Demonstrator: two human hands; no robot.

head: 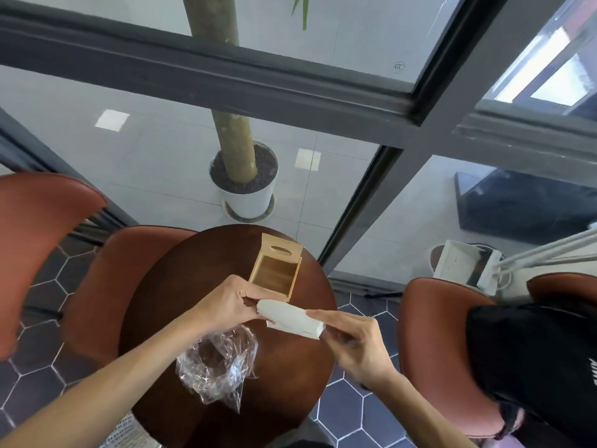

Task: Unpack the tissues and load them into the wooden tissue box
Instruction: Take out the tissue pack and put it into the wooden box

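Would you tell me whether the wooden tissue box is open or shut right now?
Open and empty: the wooden tissue box shows its bare interior, with the slotted lid slid back toward its far end.

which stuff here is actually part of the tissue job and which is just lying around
Part of the job: tissue stack held by left hand and right hand; wooden tissue box, open; plastic wrapper.

Just there: potted plant; chairs; black bag.

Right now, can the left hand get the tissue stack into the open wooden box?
Probably yes. The wooden tissue box sits just beyond the left hand, its lid slid back and its inside bare. Both hands hold the tissue stack; the right hand grips its other end.
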